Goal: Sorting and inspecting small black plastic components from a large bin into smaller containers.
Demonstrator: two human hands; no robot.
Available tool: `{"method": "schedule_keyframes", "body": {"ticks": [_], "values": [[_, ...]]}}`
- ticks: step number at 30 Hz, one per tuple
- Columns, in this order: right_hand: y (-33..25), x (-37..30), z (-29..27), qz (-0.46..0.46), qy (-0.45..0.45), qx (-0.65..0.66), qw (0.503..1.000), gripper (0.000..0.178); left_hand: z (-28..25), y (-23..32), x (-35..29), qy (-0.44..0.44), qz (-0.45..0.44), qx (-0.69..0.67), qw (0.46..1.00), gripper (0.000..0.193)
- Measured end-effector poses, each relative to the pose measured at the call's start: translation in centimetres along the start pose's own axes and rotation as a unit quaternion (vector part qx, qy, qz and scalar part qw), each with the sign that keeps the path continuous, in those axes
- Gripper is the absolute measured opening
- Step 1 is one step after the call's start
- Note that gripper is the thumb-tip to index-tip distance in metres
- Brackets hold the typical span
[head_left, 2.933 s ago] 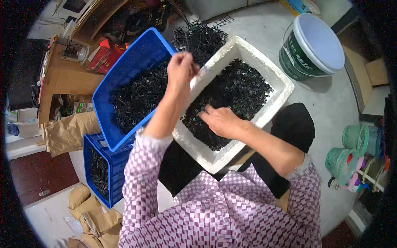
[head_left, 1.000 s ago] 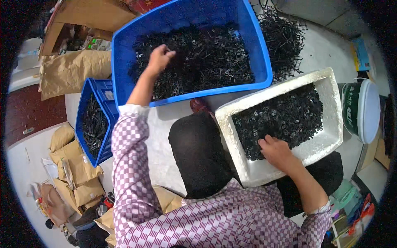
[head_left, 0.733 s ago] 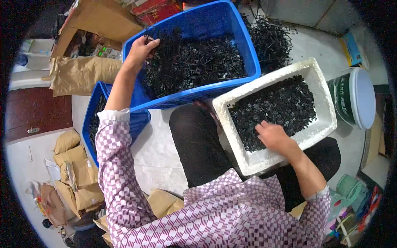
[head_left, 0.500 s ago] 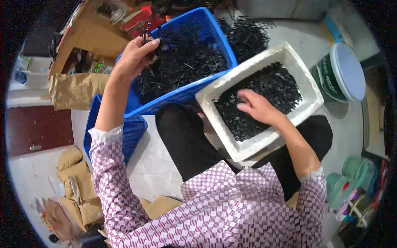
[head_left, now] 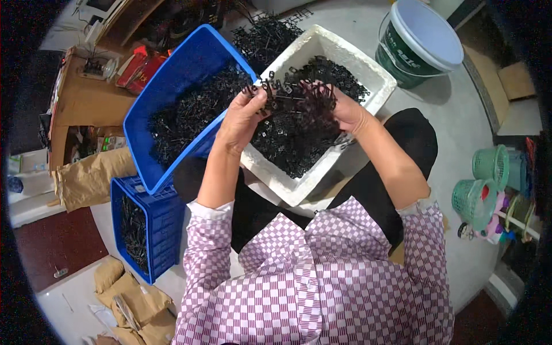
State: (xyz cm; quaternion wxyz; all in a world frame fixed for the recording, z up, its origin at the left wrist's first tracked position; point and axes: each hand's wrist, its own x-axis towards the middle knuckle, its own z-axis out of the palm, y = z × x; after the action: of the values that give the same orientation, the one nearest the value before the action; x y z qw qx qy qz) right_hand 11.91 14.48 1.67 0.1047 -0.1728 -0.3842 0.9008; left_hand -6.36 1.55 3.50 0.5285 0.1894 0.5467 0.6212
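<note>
Over the white foam box (head_left: 376,98), both hands are raised close together. My left hand (head_left: 238,121) pinches thin black plastic pieces between thumb and fingers. A tangled clump of black plastic pieces (head_left: 316,100) is gripped in my right hand (head_left: 349,112), whose fingertips it partly hides. Between the hands the dark strands overlap, so I cannot tell whether they join. Small black plastic pieces (head_left: 287,149) fill much of the foam box below. To the left stands a tilted blue crate (head_left: 184,63) with thin, branching black plastic pieces (head_left: 195,115) inside.
A smaller blue crate (head_left: 164,230) holding black pieces stands at the left, near a brown paper sack (head_left: 95,178). Behind the foam box lies a black heap (head_left: 267,37). A green bucket with a pale lid (head_left: 402,54) is at far right, green baskets (head_left: 474,201) nearer.
My left hand has moved right from the blue crate to above the foam box. My right hand has risen from the box's contents and now grips a clump. The view has shifted.
</note>
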Motion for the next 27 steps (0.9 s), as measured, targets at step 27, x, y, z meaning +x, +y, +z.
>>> {"method": "schedule_keyframes", "body": {"ticks": [27], "values": [[1.5,-0.4,2.4,-0.027,0.031,0.131,0.991,0.024,4.0,-1.9,-3.6,-0.036,0.422,0.565,0.708,0.024]]}}
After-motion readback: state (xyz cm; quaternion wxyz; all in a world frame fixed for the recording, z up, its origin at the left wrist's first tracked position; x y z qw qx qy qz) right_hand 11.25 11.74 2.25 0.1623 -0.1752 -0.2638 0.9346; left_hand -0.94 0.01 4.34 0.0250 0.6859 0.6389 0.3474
